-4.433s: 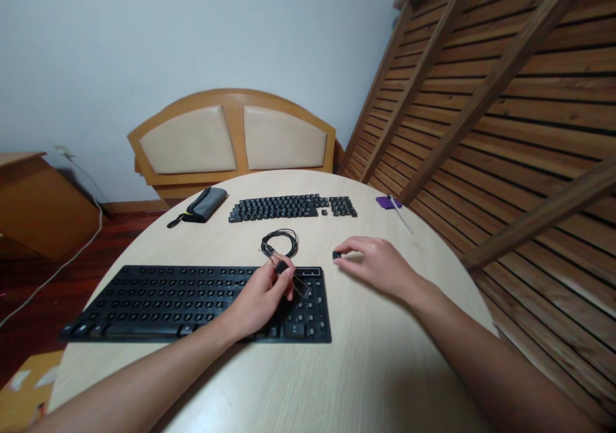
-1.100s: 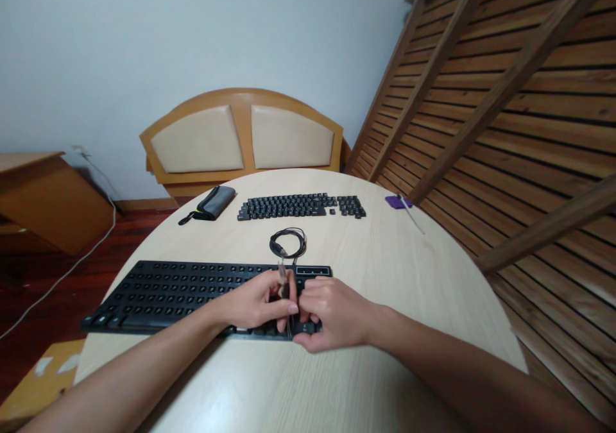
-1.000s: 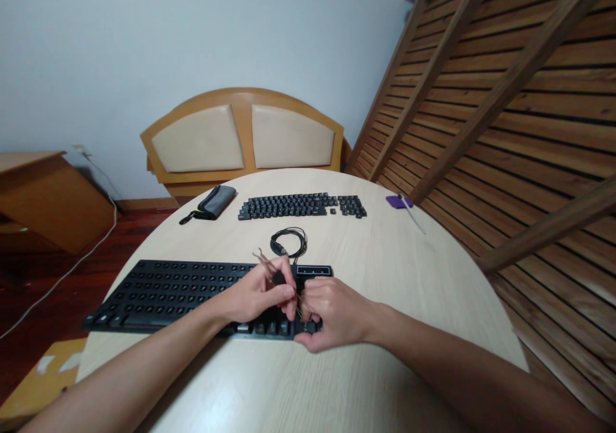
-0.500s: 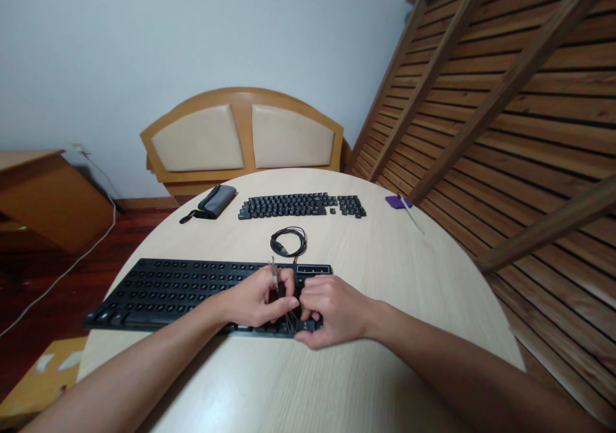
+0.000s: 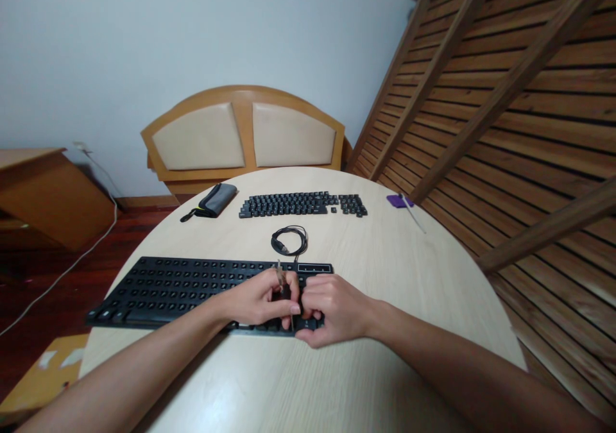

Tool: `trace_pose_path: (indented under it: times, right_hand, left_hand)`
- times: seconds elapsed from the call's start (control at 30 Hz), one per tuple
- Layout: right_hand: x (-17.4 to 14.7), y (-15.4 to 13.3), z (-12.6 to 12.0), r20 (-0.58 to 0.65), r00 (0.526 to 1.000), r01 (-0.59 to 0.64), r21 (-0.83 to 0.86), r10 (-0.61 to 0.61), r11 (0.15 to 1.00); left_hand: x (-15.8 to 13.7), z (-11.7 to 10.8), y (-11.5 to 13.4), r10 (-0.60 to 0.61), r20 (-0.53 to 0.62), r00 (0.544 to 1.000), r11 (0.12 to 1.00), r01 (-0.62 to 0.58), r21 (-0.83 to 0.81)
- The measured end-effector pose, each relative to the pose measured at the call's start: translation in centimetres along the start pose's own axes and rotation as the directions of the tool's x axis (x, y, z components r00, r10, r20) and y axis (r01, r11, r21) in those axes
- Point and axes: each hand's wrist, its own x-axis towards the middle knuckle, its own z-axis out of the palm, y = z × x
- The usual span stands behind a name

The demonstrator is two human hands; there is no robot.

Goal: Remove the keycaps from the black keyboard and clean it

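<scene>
The black keyboard (image 5: 192, 292) lies along the near part of the table, most of its keycaps off and the bare switch posts showing. My left hand (image 5: 264, 298) is closed round a wire keycap puller (image 5: 280, 272), whose top end pokes up past the fingers. Its lower wires reach down to the number pad side, mostly hidden by my fingers. My right hand (image 5: 330, 311) has its fingers curled over the keyboard's right end, thumb at the front edge, beside a few keycaps still in place.
Behind the keyboard sits its coiled cable (image 5: 289, 240). Farther back, loose keycaps (image 5: 283, 204) stand in keyboard order on the round table (image 5: 385, 253). A grey pouch (image 5: 216, 199) is at back left; a purple cloth with a thin white stick (image 5: 402, 202) is at back right.
The keycap puller has turned a little in my left hand, and its spread lower wires now show less. My right hand stays on the keyboard's end.
</scene>
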Motion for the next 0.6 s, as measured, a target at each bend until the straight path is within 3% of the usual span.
trace_pose_path:
  times: [0.23,0.37,0.47,0.6]
  right_hand:
    - [0.0,0.2,-0.1,-0.101,0.994,-0.016,0.185,0.035,0.983]
    - [0.3,0.9,-1.8,-0.094,0.995,-0.020,0.205,0.040,0.979]
    - [0.2,2.2,-4.3,-0.113,0.976,-0.176,0.100,0.187,0.979]
    - [-0.8,5.2,-7.4,-0.226,0.866,-0.480,-0.132,0.445,0.867]
  left_hand:
    - [0.1,-0.4,-0.5,0.012,-0.072,0.997,0.995,-0.019,-0.095]
    - [0.4,-0.5,-0.9,0.003,-0.283,0.959,0.999,-0.014,-0.035]
    - [0.9,-0.5,-1.0,-0.013,-0.417,0.909,0.999,0.032,0.039]
    - [1.4,-0.2,-0.9,-0.045,-0.421,0.906,0.994,0.084,0.075]
